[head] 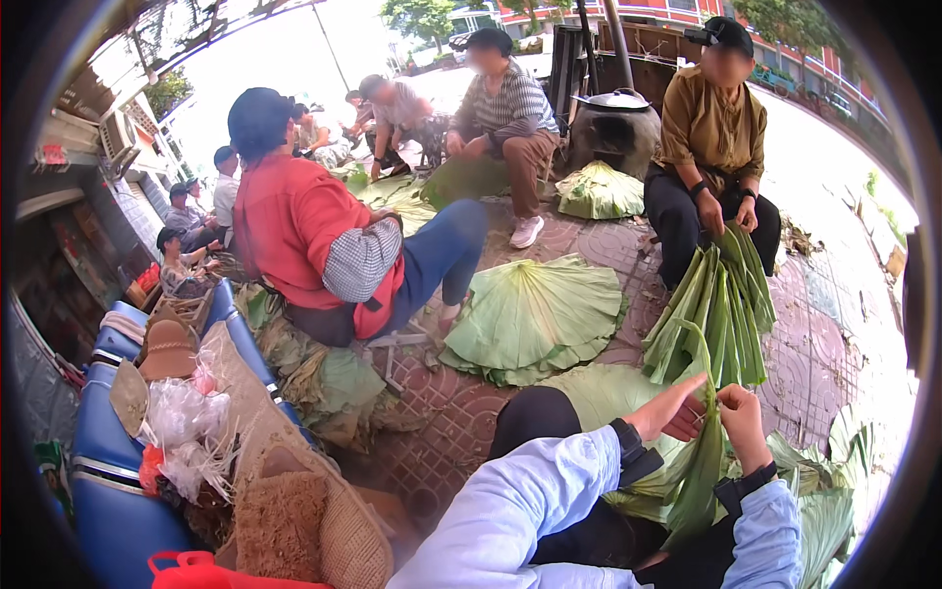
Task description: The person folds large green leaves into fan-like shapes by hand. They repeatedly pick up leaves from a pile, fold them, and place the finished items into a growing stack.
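A folded green lotus leaf hangs over my lap, its pale stem end pointing up. My right hand pinches the leaf near its stem. Beside it, on the other side of the stem, my left hand is held flat with the fingers extended; whether it touches the leaf is unclear. Past my knees a large stack of lotus leaves lies spread on the paving, and more flat leaves lie nearer to me. Loose leaves are heaped at my right side.
A person in red sits close at the left. Opposite, a person in a brown shirt holds a bunch of folded leaves. Blue seats with bags and a hat stand at the left; a stove with a lidded pot stands behind.
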Demonstrator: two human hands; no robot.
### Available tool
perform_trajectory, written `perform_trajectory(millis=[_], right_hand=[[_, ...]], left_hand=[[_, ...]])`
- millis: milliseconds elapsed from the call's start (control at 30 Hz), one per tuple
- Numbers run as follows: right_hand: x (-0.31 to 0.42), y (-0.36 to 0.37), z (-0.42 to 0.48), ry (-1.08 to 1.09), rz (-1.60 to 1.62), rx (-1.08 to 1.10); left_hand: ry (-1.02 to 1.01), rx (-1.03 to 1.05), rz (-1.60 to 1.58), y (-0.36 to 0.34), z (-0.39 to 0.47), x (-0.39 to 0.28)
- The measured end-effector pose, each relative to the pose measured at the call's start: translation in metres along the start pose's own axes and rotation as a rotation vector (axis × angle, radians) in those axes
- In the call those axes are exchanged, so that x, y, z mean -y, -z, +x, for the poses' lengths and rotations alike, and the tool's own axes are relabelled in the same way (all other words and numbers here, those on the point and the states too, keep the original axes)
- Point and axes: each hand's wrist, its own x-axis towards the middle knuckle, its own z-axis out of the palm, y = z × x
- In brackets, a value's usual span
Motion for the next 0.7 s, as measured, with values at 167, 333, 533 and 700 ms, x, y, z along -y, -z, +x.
perform_trajectory(millis=[167, 333, 533, 700], right_hand=[[0.02, -0.013, -0.013, 0.341, -0.325, 0.026], [0.031, -0.015, -0.01, 0.399, -0.318, -0.194], [0.028, 0.016, -0.013, 0.329, -0.212, -0.419], [0.028, 0.022, -0.025, 0.345, -0.176, -0.416]], left_hand=[[-0.153, -0.013, -0.019, 0.001, -0.023, -0.008], [-0.29, 0.09, -0.292, 0.005, -0.039, -0.009], [-0.184, 0.036, -0.276, 0.041, -0.026, 0.015], [0.089, -0.123, -0.172, 0.059, -0.024, 0.085]])
